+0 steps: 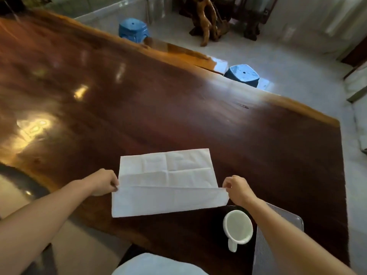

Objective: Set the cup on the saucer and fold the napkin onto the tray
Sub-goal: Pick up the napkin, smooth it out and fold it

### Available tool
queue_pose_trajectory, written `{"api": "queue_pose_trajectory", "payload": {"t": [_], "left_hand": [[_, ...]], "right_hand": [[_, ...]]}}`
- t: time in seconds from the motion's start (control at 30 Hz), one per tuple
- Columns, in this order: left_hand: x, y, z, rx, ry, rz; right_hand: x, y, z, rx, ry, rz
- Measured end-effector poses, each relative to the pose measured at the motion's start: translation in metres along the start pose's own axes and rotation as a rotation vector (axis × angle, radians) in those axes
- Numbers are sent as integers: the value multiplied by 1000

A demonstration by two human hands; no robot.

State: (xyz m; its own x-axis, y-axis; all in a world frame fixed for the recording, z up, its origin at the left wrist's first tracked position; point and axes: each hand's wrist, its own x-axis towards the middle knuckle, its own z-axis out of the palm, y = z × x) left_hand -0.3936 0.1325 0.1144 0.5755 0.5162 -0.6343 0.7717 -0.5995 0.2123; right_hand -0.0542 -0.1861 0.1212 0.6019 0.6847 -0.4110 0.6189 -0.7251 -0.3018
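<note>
The broad, glossy reddish-brown wooden desk (158, 108) fills most of the view, with plenty of bare surface beyond and to the left of the work. At its near right corner lies a grey mesh-textured tray (278, 235), partly under the right forearm. The white rectangular cloth napkin (168, 183) is spread flat on the desk, well clear of the tray, its near edge lifted. The white ceramic cup (238, 227) stands on a dark round saucer (234, 207), just beside the tray.

The left hand (105, 181) pinches the napkin's left corner; the right hand (236, 188) pinches its right corner.

The risk, as I judge it: uneven pull between the corners would skew the fold, and the right forearm passes close over the cup, so a low sweep toward the tray could knock it.
</note>
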Motion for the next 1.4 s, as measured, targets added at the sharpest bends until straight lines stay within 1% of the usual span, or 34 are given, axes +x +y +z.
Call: {"api": "queue_pose_trajectory", "payload": {"t": [0.27, 0.4, 0.47, 0.63, 0.83, 0.93, 1.13, 1.3, 1.4], "left_hand": [[47, -15, 15, -111, 26, -70], [64, -22, 25, -211, 36, -138], [70, -23, 29, -289, 74, -166], [81, -28, 33, -430, 287, -203], [109, -28, 42, -523, 337, -353], [120, -26, 48, -519, 333, -368], [131, -26, 55, -416, 363, -422], [131, -28, 59, -479, 424, -422], [126, -22, 61, -497, 436, -469]], "right_hand": [[52, -11, 2, 117, 34, 97], [92, -22, 12, 175, 49, 117], [112, -28, 14, 189, 66, 117], [172, -40, 15, 193, 115, 103], [218, -48, 40, 222, 92, 140], [226, -48, 54, 201, 103, 172], [232, -48, 61, 271, 153, 217], [223, -44, 61, 353, 221, 318], [212, -45, 61, 319, 214, 384]]}}
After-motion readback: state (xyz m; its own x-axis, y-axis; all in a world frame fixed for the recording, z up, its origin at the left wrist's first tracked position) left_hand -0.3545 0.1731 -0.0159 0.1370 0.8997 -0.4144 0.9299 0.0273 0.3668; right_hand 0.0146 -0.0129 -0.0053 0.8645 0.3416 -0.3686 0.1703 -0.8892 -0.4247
